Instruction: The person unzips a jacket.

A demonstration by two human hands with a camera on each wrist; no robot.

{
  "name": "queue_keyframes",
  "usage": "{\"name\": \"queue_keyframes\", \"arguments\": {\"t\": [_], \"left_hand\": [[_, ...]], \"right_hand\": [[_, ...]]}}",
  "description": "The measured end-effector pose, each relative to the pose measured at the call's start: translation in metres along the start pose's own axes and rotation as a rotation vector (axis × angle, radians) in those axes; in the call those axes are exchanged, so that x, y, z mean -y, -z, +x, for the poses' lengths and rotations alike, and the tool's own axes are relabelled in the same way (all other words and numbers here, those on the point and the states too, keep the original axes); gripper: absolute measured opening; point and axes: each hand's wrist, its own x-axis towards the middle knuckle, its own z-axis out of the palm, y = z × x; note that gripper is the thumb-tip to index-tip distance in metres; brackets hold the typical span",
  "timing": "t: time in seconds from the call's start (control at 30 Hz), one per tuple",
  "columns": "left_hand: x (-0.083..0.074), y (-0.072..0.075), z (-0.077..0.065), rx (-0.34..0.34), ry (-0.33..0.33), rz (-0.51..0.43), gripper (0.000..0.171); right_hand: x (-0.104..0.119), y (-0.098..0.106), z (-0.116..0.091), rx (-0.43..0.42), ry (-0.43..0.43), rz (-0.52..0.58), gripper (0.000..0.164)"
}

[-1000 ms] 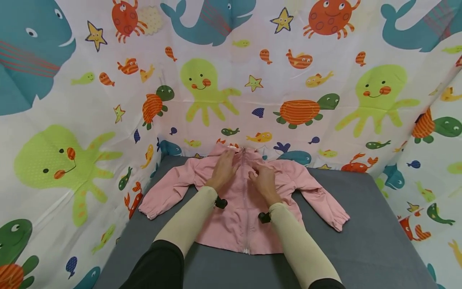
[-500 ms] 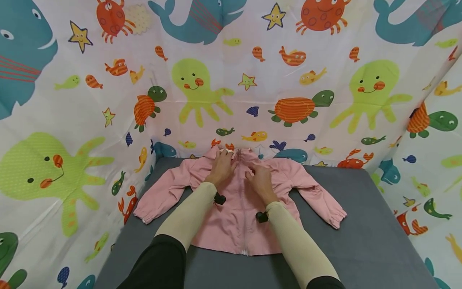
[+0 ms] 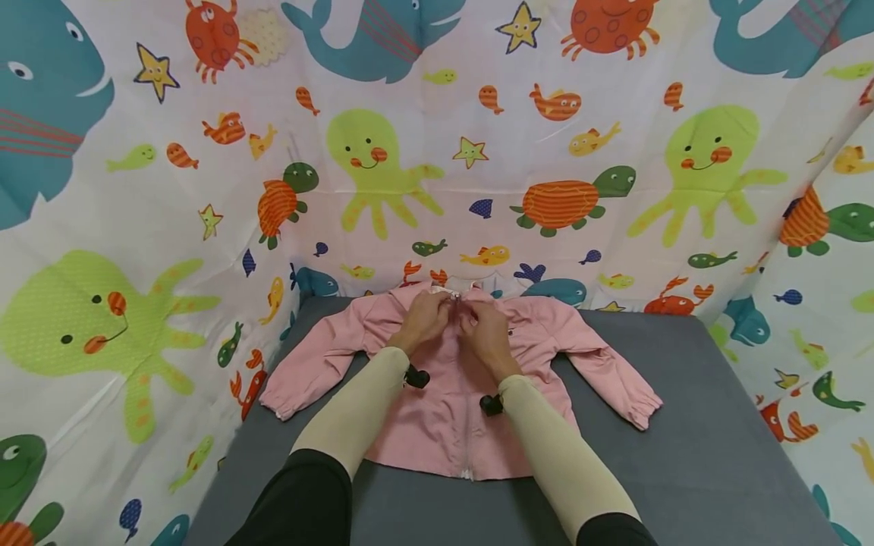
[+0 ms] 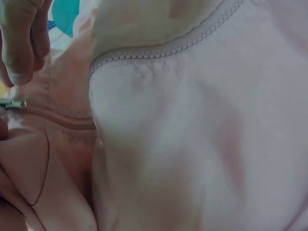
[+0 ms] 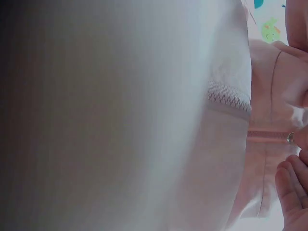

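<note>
A pink zip-up jacket lies front up, its sleeves spread to both sides. Both hands meet at its collar. My left hand grips the collar fabric just left of the zipper. From the right, my right hand comes to the top of the zipper, fingers curled in, and pinches at the metal zipper pull; the fingertips partly hide it. Right-hand fingers hang above the pull in the left wrist view. In the right wrist view a metal ring sits against a fingertip. Below, the zipper runs to the hem.
The jacket lies on a grey padded surface. White fabric printed with sea animals hangs behind and at both sides, close to the collar. Blurred pink cloth fills much of both wrist views.
My right hand has moved slightly left and inward to the zipper top, its fingers drawing together. The left hand's fingers have curled in at the collar. The head view has shifted slightly.
</note>
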Motion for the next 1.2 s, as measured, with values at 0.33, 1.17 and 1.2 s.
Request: {"name": "queue_keyframes", "arguments": {"t": [0.33, 1.17, 1.2], "left_hand": [[0.005, 0.004, -0.002, 0.041, -0.018, -0.156, 0.031], [-0.037, 0.039, 0.021, -0.161, 0.143, -0.112, 0.029], [-0.039, 0.042, 0.025, -0.170, 0.154, -0.112, 0.030]], "right_hand": [[0.013, -0.001, 0.002, 0.024, -0.086, -0.032, 0.017], [0.047, 0.037, -0.016, 0.173, 0.129, -0.143, 0.009], [0.049, 0.040, -0.018, 0.185, 0.132, -0.142, 0.010]]}}
